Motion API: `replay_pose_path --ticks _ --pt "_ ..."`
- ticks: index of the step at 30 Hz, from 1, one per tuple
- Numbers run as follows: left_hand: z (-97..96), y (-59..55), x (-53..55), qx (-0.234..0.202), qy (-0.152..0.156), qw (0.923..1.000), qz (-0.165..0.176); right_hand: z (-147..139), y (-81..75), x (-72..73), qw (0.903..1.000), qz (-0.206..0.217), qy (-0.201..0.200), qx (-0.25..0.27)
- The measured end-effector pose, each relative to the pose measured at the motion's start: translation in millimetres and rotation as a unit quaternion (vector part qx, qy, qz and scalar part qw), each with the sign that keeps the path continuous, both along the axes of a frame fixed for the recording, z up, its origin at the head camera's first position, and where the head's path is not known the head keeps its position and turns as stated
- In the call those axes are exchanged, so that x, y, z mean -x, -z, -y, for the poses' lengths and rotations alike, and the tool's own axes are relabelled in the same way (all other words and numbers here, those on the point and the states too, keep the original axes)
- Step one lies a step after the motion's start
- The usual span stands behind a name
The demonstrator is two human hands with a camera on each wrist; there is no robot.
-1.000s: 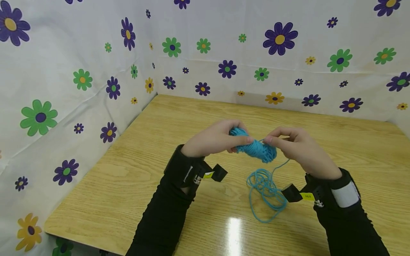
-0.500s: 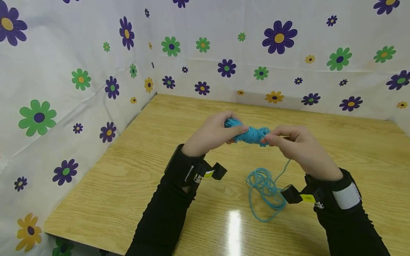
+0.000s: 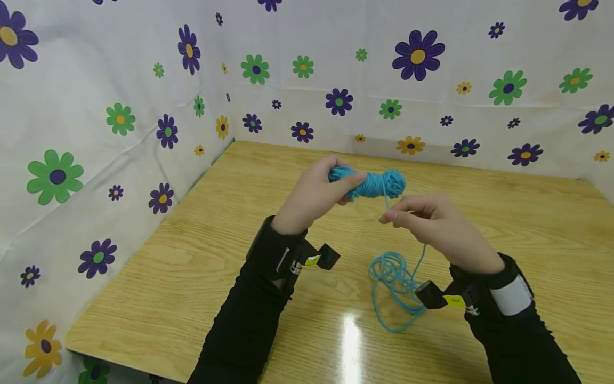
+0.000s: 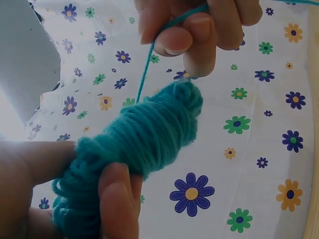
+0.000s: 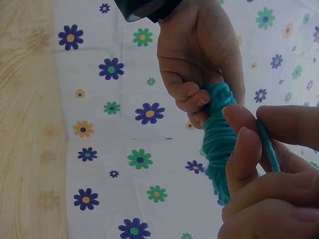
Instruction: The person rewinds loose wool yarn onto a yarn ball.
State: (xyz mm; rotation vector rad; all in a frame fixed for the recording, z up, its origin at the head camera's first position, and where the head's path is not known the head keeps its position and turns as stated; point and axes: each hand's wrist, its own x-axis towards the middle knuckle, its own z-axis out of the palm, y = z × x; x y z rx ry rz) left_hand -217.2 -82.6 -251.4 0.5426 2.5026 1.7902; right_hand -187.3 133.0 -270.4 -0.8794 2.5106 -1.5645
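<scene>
A bundle of blue yarn, wound crosswise round its middle, is raised above the table. My left hand grips its left end, thumb on the near side and fingers behind, as the left wrist view shows with the wound yarn. Below and right of the bundle, my right hand pinches the yarn strand between thumb and forefinger. That strand runs taut up to the windings. From under the right hand it drops to a loose tangle of yarn on the table.
The wooden table reaches back to a white flower-print cloth hanging behind and at the left. A camera is strapped on each wrist, the left camera and the right camera. Light glares on the table's front.
The left hand has lifted the bundle up and left, turning it more level. The right hand has passed the strand across the bundle's right end and drawn it down to the near side.
</scene>
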Motion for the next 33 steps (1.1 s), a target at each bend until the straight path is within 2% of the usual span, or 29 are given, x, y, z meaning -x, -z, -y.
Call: replay_pose_path --ticks 4,12,15,21,24,28,31,33 --pt "-0.7 -0.8 0.4 -0.026 0.002 0.9997 0.004 2.4 2.3 0.3 1.0 0.0 -0.007 0.001" --pt "-2.2 -2.5 0.0 -0.084 0.024 0.996 0.016 6.4 2.3 -0.1 0.9996 0.02 -0.006 -0.021" --pt "-2.5 -3.5 -0.8 -0.113 0.041 0.9926 0.02 7.5 2.6 1.0 0.9993 0.021 -0.001 -0.03" --pt "-1.9 -5.4 -2.8 -0.167 0.102 0.9797 0.044 7.6 3.3 3.5 0.999 0.023 -0.008 -0.037" --pt "-1.8 -6.7 -3.8 -0.166 0.127 0.9758 0.062 7.0 4.6 5.0 0.9992 0.027 -0.016 -0.026" --pt "-1.3 -7.7 -5.1 -0.144 0.162 0.9732 0.076 6.4 5.0 6.9 0.999 0.029 -0.034 0.005" --pt "-0.4 -8.1 -5.8 -0.117 0.187 0.9722 0.079 4.0 4.1 8.6 0.9988 0.016 -0.045 -0.007" --pt "0.9 -7.5 -5.6 -0.094 0.201 0.972 0.076 1.8 3.5 9.3 0.9992 0.016 -0.03 -0.023"
